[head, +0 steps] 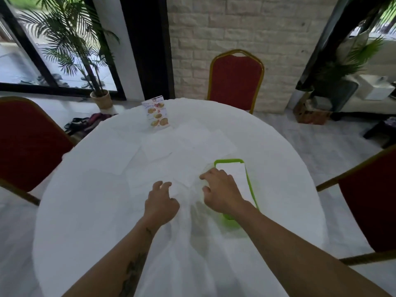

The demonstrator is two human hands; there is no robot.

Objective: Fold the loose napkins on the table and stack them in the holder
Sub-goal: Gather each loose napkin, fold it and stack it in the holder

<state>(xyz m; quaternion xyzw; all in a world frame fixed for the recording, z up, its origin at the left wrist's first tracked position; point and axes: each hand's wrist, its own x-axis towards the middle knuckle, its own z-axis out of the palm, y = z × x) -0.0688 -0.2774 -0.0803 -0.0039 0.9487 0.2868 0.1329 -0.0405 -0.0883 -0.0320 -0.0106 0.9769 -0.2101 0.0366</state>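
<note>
A green-rimmed holder (250,181) lies on the white round table (85,211), right of centre, with a folded white napkin (233,170) inside it. Several loose white napkins (158,146) lie spread across the middle and far part of the table, hard to tell from the cloth. One white napkin (184,185) sits between my hands. My left hand (160,202) rests on its left side with fingers curled and apart. My right hand (218,189) presses down at its right edge, beside the holder's left rim, fingers spread.
A standing menu card (157,114) is at the table's far side. Red chairs with gold frames stand at the left (27,144), far (235,80) and right (368,202). A potted palm (100,97) stands by the window.
</note>
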